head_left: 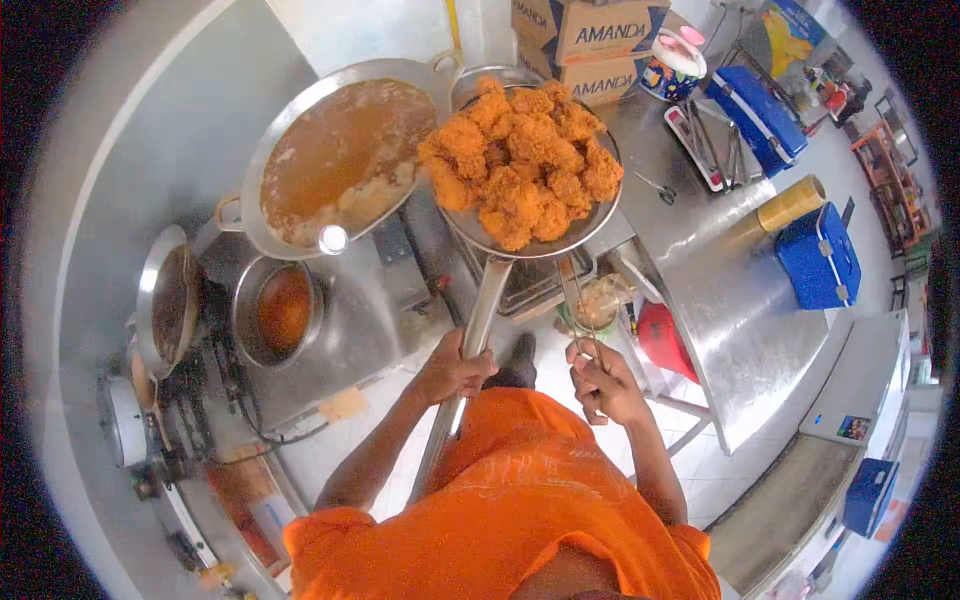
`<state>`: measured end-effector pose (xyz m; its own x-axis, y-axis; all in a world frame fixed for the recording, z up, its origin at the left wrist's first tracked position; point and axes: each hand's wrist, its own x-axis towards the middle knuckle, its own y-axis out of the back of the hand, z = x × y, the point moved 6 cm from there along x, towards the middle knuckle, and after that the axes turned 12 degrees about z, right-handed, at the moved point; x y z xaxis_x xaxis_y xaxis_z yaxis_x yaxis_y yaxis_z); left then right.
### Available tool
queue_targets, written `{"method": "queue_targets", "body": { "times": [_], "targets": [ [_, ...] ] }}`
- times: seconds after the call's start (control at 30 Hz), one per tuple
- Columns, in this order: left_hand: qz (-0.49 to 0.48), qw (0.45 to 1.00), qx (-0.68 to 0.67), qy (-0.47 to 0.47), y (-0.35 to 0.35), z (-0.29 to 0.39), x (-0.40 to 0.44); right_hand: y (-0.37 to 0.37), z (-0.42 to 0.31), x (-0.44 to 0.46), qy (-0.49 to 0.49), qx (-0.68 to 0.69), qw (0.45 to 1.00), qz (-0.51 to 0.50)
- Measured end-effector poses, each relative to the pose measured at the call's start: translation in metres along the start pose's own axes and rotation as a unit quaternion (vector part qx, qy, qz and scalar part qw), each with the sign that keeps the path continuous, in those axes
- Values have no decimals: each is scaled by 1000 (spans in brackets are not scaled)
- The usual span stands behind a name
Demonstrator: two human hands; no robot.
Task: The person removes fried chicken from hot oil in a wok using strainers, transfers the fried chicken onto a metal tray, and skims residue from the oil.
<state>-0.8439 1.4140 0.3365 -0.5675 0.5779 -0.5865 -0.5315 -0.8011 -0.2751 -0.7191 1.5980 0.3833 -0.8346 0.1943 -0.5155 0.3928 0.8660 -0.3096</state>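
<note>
My left hand [455,368] is wrapped round the long metal handle [486,300] of a large round strainer. In the strainer [470,228] lies a heap of fried chicken [530,165], browned and crumbly, held at chest height. My right hand [605,382] is closed on a thin wire-like metal utensil handle [574,295] that runs up to the strainer's near edge; its far end is hidden behind the strainer and chicken. To the left of the strainer stands a wide wok [250,215] of foaming brown oil [345,160].
Lower left are a smaller pan [165,300] and a metal bowl with reddish-brown liquid [283,310]. On the right, a steel table [740,330] carries scissors [655,187], a tray of tongs [697,150] and blue boxes [755,120]. Cartons [600,45] are stacked behind.
</note>
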Motion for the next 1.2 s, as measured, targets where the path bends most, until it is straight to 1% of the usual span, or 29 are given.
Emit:
{"method": "queue_targets", "body": {
  "times": [0.1, 0.17, 0.2, 0.23, 0.33, 0.37, 0.47, 0.5, 0.57, 0.67, 0.77, 0.87, 0.9, 1.0, 1.03, 1.13, 1.17, 1.2],
  "targets": [
    [-6, 999, 35, -13, -8, -11, 14, 17, 8, 14, 3, -12, 999, -29],
    [26, 999, 20, 6, -13, -23, 19, 35, 22, 22, 15, -32, 999, -30],
    [42, 999, 16, 14, -15, -27, 20, 41, 27, 26, 24, -41, 998, -31],
    [40, 999, 14, 12, -19, -33, 23, 47, 29, 27, 54, -55, 997, -28],
    [42, 999, 1, 7, -37, -52, 26, 65, 36, 20, -45, -14, 998, -45],
    [48, 999, -8, 7, -43, -57, 25, 73, 41, 23, -15, -33, 998, -50],
    [90, 995, -45, 13, -61, -82, 17, 93, 60, 24, -35, -26, 997, -62],
    [108, 992, -59, 13, -66, -90, 15, 98, 61, 20, -56, -27, 995, -75],
    [106, 992, -69, 4, -73, -107, 14, 106, 62, 18, -95, -26, 990, -99],
    [130, 988, -87, 18, -85, -121, 10, 118, 74, 22, -99, -16, 988, -118],
    [155, 982, -104, 16, -82, -144, 18, 122, 86, 38, -86, -52, 986, -135],
    [163, 977, -134, 7, -81, -142, 31, 125, 99, 57, -149, -8, 978, -145],
    [168, 976, -139, 3, -80, -140, 36, 119, 97, 64, -150, -11, 975, -162],
    [172, 974, -149, 3, -65, -145, 53, 109, 93, 86, -170, -33, 979, -111],
    [172, 971, -164, -8, -61, -145, 58, 110, 100, 103, -158, -23, 981, -108],
    [193, 972, -134, 6, -45, -142, 69, 122, 105, 132, -156, -70, 983, -72],
    [187, 976, -115, 1, -38, -142, 72, 132, 106, 147, -54, -127, 987, -77],
    [179, 977, -119, 8, -35, -134, 73, 147, 116, 163, 46, -184, 978, -81]
  ]
}}
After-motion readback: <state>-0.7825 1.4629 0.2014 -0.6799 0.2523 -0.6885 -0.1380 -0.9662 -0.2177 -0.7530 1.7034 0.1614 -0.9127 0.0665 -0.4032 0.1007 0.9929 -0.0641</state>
